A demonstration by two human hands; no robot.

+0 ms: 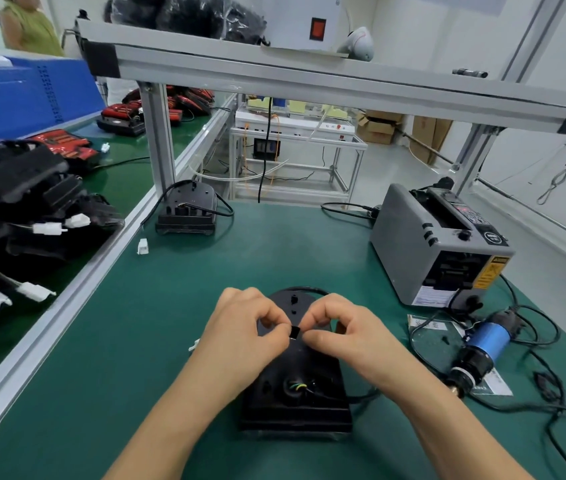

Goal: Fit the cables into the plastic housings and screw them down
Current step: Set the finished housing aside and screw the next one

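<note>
Black piece [294,331] pinched between left hand [247,327] and right hand [347,336], above housing [274,410].

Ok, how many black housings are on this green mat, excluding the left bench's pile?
2. The near housing lies under the left hand and right hand, which pinch a small black piece. The far housing stands at the mat's back left by the post. None looks hidden.

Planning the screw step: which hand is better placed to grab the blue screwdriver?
Right, probably. Both pinch the black piece, but the screwdriver lies right of the housing, nearer the right hand; the left hand would have to cross over.
</note>
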